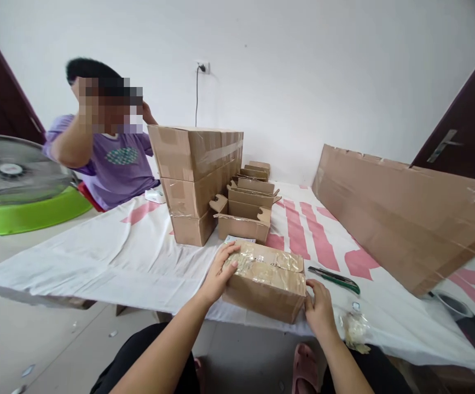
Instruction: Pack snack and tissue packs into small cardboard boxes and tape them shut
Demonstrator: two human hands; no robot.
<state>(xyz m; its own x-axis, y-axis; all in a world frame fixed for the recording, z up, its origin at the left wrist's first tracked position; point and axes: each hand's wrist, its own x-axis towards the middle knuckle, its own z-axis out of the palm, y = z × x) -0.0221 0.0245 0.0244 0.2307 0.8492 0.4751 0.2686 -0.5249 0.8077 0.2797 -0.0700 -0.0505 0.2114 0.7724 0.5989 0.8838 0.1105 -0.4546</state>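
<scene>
A closed cardboard box (264, 290) with shiny clear tape over its top lies at the table's front edge. My left hand (220, 273) holds its left end, fingers over the top corner. At the opposite end, my right hand (318, 303) grips the lower right side with bent fingers. A green utility knife (336, 279) lies just beyond my right hand. Behind the box, a partly hidden white paper (239, 239) touches an open cardboard box (243, 225). Crumpled clear tape (356, 328) sits to the right of my right wrist.
Taped boxes form a tall stack (192, 186) at centre-left, beside a row of open boxes. A large cardboard sheet (401, 208) stands along the right. Across the table sits a person in a purple shirt (126, 164), near a fan (11, 169). A dark object (471, 323) lies far right.
</scene>
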